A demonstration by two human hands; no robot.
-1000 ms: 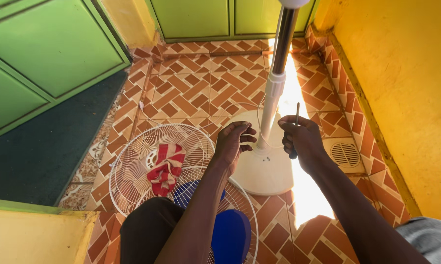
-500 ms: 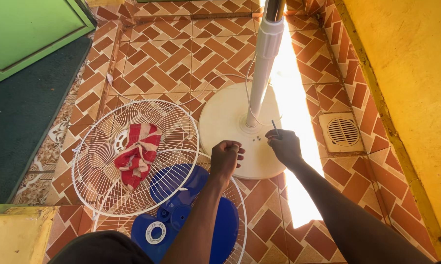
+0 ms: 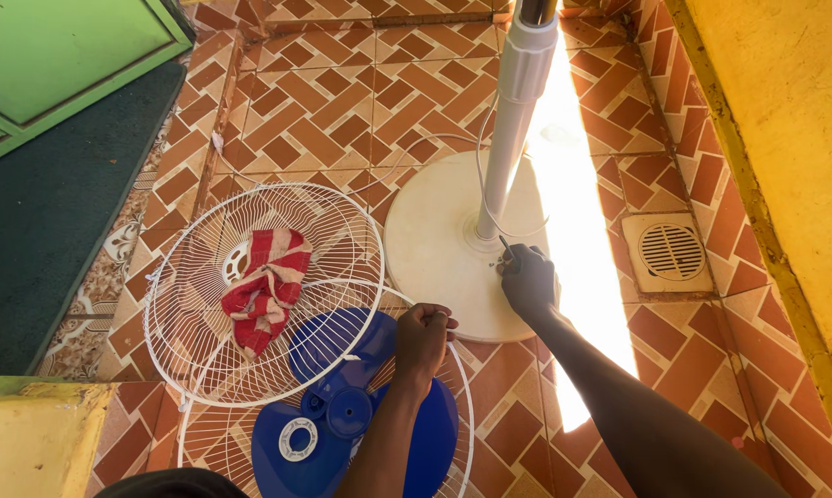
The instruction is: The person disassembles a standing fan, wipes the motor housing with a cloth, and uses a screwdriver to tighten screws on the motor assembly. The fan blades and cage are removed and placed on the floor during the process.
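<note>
A white fan pole (image 3: 515,111) rises from a round cream base (image 3: 434,249) on the tiled floor. My right hand (image 3: 529,279) rests on the base beside the foot of the pole, closed around a thin dark tool (image 3: 505,246) whose tip touches the base. My left hand (image 3: 424,335) is a closed fist at the base's near edge, over the rim of a white wire grille (image 3: 459,406). I cannot tell if it holds anything. A blue fan blade (image 3: 342,410) lies on that grille.
A second white grille (image 3: 194,304) lies to the left with a red-and-white striped cloth (image 3: 266,286) on it. A white cord (image 3: 416,146) loops behind the base. A floor drain (image 3: 671,251), a yellow wall (image 3: 784,120), a green door (image 3: 56,51) and a dark mat (image 3: 47,203) surround the area.
My left hand drew back from the top of the base to its near edge over the grille rim. My right hand lowered the tool to the base by the pole.
</note>
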